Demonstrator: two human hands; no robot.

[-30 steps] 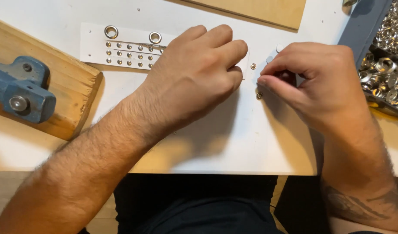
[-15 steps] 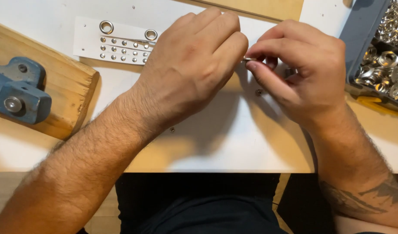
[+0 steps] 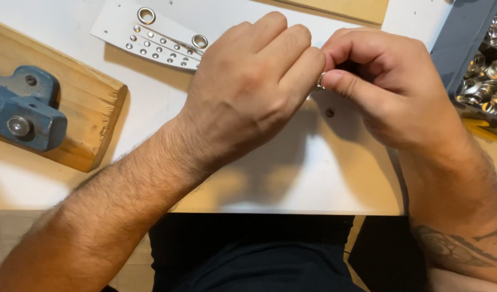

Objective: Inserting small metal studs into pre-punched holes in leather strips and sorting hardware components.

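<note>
White table [image 3: 270,178] carries a strip [image 3: 151,35] with rivets. Left hand [image 3: 254,92] and right hand [image 3: 389,86] meet fingertip to fingertip, pinching a small metal ring [image 3: 320,82] together.

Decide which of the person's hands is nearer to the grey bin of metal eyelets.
Right. The right hand lies just beside the grey bin; the left hand sits farther away, on the right hand's far side.

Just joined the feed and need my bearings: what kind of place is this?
Probably a small workshop bench for eyelet work: a blue metal press on a wooden block, a white strip set with eyelets, and a grey bin of silver eyelets.
</note>
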